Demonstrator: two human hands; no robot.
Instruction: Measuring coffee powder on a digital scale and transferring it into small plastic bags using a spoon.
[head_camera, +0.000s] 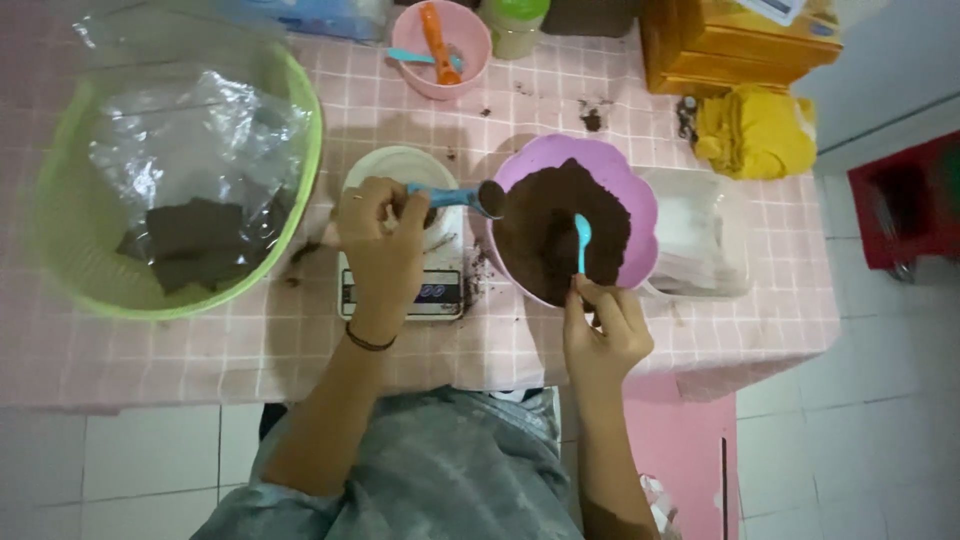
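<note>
My left hand hovers over a white kitchen scale and grips a blue spoon whose bowl holds dark brown powder. The spoon's tip reaches the rim of a purple flower-shaped bowl heaped with the same brown powder. My right hand pinches the handle of a second, light blue spoon that stands in the powder. A white round dish sits on the scale, partly hidden by my left hand.
A green basket with clear plastic bags of brown powder sits left. A pink cup with orange and blue utensils stands behind. A clear plastic box, yellow cloth and yellow carton lie right. Powder is spilled on the pink checked tablecloth.
</note>
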